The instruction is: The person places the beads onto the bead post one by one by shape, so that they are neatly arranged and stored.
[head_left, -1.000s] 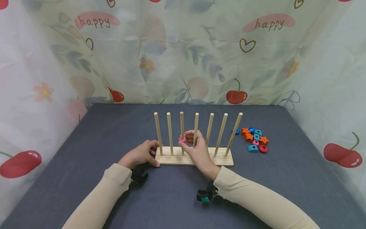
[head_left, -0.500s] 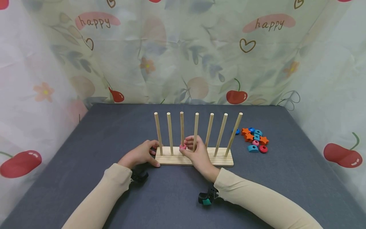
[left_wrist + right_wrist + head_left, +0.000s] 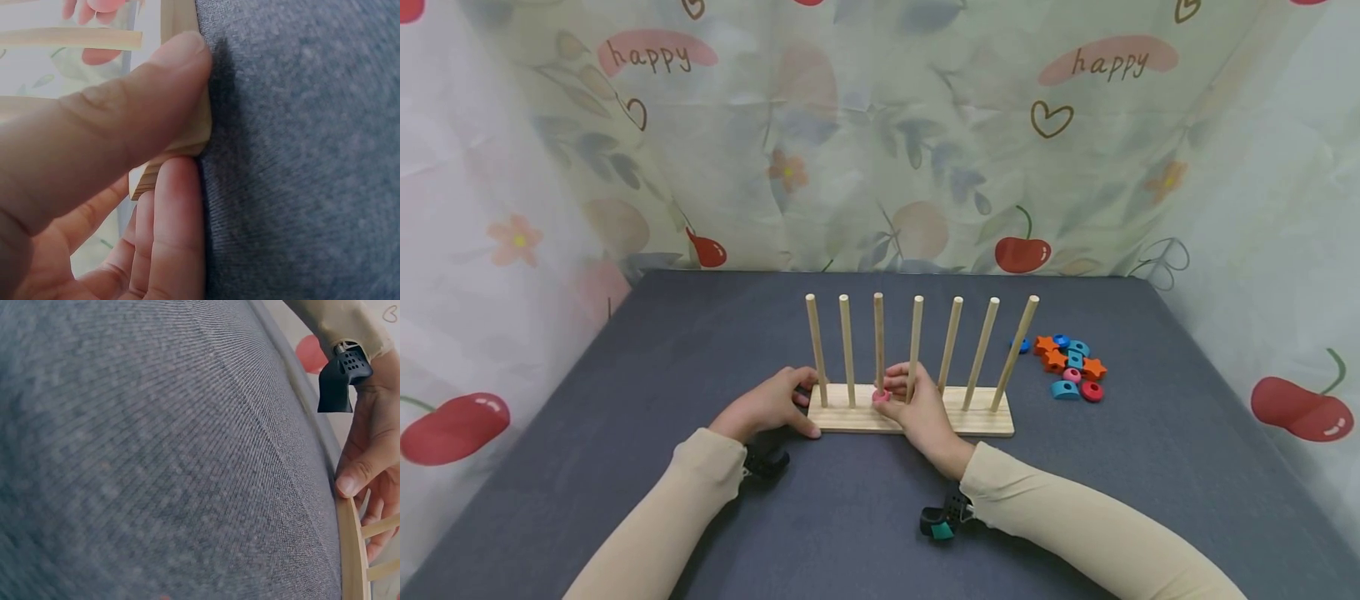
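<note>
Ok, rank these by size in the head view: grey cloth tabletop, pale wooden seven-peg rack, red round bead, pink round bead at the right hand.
Largest: grey tabletop
Next: wooden rack
Smallest: red bead and pink bead, order unsure: right hand partly hides pink.

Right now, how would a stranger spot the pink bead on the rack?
On the dark grey table, find the wooden rack with seven pegs. Low around the third peg from the left sits the pink bead, pinched by the right hand. It's the only bead visible on any peg.
</note>
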Available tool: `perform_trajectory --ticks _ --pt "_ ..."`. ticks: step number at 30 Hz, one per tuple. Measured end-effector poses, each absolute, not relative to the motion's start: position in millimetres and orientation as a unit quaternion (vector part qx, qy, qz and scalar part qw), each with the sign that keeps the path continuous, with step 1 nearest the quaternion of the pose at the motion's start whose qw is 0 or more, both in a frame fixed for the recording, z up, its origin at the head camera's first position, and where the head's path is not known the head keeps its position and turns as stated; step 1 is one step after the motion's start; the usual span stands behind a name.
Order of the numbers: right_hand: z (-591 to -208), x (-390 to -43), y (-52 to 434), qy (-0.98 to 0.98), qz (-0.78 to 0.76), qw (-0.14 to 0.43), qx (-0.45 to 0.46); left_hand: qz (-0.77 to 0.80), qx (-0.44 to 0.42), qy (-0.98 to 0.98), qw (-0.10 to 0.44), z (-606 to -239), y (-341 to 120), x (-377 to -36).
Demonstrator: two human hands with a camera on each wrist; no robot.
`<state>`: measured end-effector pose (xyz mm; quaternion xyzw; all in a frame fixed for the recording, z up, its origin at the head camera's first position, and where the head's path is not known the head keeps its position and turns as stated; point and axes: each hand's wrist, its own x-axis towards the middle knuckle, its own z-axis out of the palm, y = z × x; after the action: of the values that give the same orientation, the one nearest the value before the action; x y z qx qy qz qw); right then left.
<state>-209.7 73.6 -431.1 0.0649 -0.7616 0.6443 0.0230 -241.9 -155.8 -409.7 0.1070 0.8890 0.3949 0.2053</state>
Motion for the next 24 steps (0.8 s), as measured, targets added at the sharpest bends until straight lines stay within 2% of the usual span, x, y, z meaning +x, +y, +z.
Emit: perform_trajectory --ticks 12,18,24 --pt "-433.2 -209.7 71.9 -0.766 0.639 0.020 0.073 0.390 0.109 0.892 0.202 -410.5 -155.9 -242.0" --pt "-408.3 -194.5 70.0 -0.766 0.638 0.009 0.079 0.390 0.109 0.892 0.203 -411.1 -156.4 -242.6" --pt "-428.1 -206.5 71.9 -0.772 0.631 0.021 0.078 0.391 0.109 0.891 0.204 -411.4 -156.6 -243.5"
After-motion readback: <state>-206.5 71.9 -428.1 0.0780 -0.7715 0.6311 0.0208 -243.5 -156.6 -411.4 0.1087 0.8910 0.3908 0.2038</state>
